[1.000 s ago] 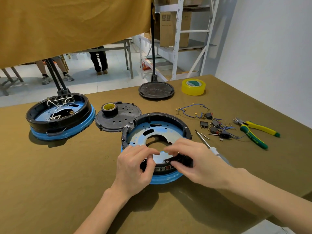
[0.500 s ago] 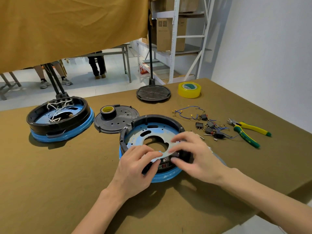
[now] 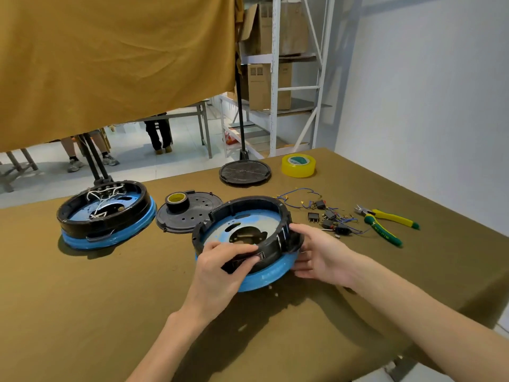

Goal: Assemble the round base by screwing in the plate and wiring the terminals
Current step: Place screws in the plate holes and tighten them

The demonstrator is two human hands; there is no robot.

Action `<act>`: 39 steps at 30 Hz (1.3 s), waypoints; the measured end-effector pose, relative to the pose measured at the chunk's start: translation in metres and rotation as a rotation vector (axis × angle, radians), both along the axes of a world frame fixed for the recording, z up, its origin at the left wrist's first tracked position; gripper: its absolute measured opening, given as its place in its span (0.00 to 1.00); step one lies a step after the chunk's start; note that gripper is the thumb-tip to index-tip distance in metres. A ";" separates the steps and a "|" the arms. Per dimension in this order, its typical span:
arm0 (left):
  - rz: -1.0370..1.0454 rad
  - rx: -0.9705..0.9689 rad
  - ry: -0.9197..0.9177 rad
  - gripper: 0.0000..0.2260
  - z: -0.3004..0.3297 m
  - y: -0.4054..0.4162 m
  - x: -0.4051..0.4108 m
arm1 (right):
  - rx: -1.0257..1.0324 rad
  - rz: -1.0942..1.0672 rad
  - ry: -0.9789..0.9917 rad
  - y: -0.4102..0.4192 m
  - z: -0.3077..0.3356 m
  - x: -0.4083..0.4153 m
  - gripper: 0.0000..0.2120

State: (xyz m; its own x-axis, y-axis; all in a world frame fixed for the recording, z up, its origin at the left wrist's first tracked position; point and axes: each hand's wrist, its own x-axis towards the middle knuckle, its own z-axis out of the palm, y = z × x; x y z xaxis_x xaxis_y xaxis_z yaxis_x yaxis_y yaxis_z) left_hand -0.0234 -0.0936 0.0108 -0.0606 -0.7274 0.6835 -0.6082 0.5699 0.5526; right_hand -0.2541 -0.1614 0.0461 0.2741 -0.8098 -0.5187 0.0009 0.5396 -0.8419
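The round base [image 3: 264, 277], a black ring on a blue rim, is tilted up off the olive table, its right side raised. A pale metal plate [image 3: 217, 232] with a central opening lies inside it. My left hand [image 3: 220, 271] grips the near wall of the ring, fingers curled over the top edge. My right hand [image 3: 316, 255] holds the right side, thumb on the black ring and fingers under the blue rim. Loose wires and terminals [image 3: 327, 216] lie to the right.
A second wired base [image 3: 107, 216] sits at the left. A black cover [image 3: 190, 216] carries a tape roll [image 3: 176, 202]. Farther back are a black disc [image 3: 245, 172] and yellow tape [image 3: 298, 165]. Yellow-green pliers [image 3: 385, 221] lie at the right.
Both hands left the plate and moved to the base's sides. The base has been turned and tipped up on the right. The camera has come closer.
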 end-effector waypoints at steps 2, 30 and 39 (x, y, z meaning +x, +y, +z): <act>0.045 0.036 0.154 0.10 0.014 -0.002 -0.004 | -0.041 -0.041 -0.254 -0.001 0.014 0.000 0.28; -0.049 0.852 1.254 0.23 0.029 0.001 0.049 | -0.973 0.483 0.666 -0.011 0.068 0.125 0.14; -0.073 0.919 1.429 0.46 0.002 0.006 0.045 | -0.919 0.517 0.685 0.005 0.044 0.170 0.13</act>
State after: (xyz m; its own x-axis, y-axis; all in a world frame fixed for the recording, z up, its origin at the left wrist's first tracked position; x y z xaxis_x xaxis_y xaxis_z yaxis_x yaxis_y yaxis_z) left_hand 0.0215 -0.0878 0.0129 0.1354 -0.9084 -0.3955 0.6409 -0.2241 0.7342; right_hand -0.0836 -0.1560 0.0897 0.5646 -0.8252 0.0181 -0.6205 -0.4388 -0.6499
